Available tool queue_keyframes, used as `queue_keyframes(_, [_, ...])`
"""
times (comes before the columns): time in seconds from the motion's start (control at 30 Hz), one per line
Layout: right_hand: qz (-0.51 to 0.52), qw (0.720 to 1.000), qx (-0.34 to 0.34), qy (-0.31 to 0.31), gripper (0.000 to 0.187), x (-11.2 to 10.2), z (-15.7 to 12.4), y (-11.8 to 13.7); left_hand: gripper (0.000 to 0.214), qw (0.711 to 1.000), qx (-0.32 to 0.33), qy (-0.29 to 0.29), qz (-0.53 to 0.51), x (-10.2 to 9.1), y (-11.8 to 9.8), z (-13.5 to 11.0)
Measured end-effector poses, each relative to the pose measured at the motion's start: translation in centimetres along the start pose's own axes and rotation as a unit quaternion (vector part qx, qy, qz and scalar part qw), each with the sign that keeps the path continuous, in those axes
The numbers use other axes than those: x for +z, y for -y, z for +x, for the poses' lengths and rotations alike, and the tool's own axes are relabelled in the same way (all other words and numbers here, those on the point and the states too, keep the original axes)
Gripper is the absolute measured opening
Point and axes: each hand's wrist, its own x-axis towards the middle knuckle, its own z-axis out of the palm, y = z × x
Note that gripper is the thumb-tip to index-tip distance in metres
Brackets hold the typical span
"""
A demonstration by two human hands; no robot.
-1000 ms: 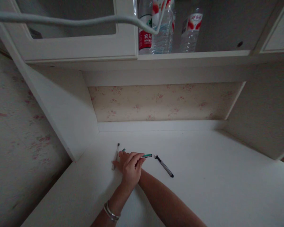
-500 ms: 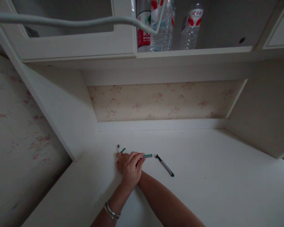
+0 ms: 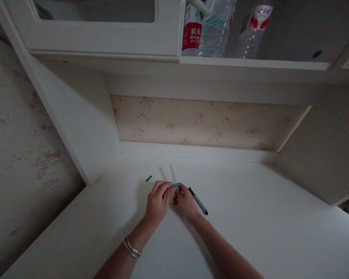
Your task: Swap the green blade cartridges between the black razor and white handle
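Observation:
My left hand (image 3: 157, 201), with silver bangles on its wrist, pinches one end of a green and black razor head (image 3: 176, 185). Against the other end of that head are the fingertips of my right hand (image 3: 186, 202). A slim pale stick (image 3: 172, 173), perhaps a handle, juts away from my right fingers; its near end is hidden by them. A grey and black razor handle (image 3: 198, 201) with a forked end lies just right of my right hand. On the desk beyond my left hand rests a second, small green and black razor head (image 3: 149, 178).
The white desk (image 3: 264, 217) ends at a low back strip, with flowered wallpaper (image 3: 197, 120) behind. White side panels stand left and right. Overhead, a cabinet shelf (image 3: 250, 64) holds several plastic bottles (image 3: 192, 37).
My right hand has come from beneath my left arm at the left over to the right, bringing the pale stick up to the razor head. My arms are no longer crossed. The view has shifted.

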Motion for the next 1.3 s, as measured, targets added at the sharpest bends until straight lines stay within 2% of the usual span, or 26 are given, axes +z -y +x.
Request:
queue_keyframes(0.07, [0.052,0.995,0.085,0.01,0.028,-2.4,-1.3,-0.7,0.016,1.0,-0.007,0.002,0.003,0.3,0.2,-0.2])
queue_keyframes(0.2, [0.109,0.981,0.159,0.01,0.022,-6.8,-4.0,-0.6,0.015,1.0,-0.001,0.007,0.002,1.1,0.5,-0.7])
queue_keyframes(0.3, [0.178,0.959,0.222,0.005,0.033,-8.8,-5.2,0.1,0.015,1.0,0.006,0.012,0.001,1.4,0.5,-0.9])
queue_keyframes(0.37, [0.19,0.955,0.226,0.022,0.035,-9.3,-5.7,0.6,0.015,1.0,0.008,0.012,0.001,1.4,0.5,-1.0])
queue_keyframes(0.57, [0.083,0.984,0.13,0.091,0.038,-8.3,-6.9,1.2,0.014,1.0,-0.006,0.015,-0.014,1.4,0.7,-1.2])
queue_keyframes(0.77, [0.077,0.978,0.112,0.157,0.036,-7.0,-7.7,1.4,0.016,1.0,0.006,0.014,-0.015,1.4,0.6,-1.4])
queue_keyframes(0.93, [0.076,0.976,0.124,0.161,0.037,-6.6,-7.8,1.0,0.02,1.0,0.024,0.009,-0.013,1.3,0.3,-1.4])
queue_keyframes(1.17, [0.102,0.977,0.155,0.108,0.038,-6.6,-7.7,0.6,0.015,0.999,0.03,-0.002,-0.012,1.3,0.2,-1.2])
queue_keyframes(1.3, [0.098,0.975,0.142,0.139,0.037,-6.7,-7.7,1.0,0.015,1.0,0.027,-0.001,-0.006,1.2,0.1,-1.2])
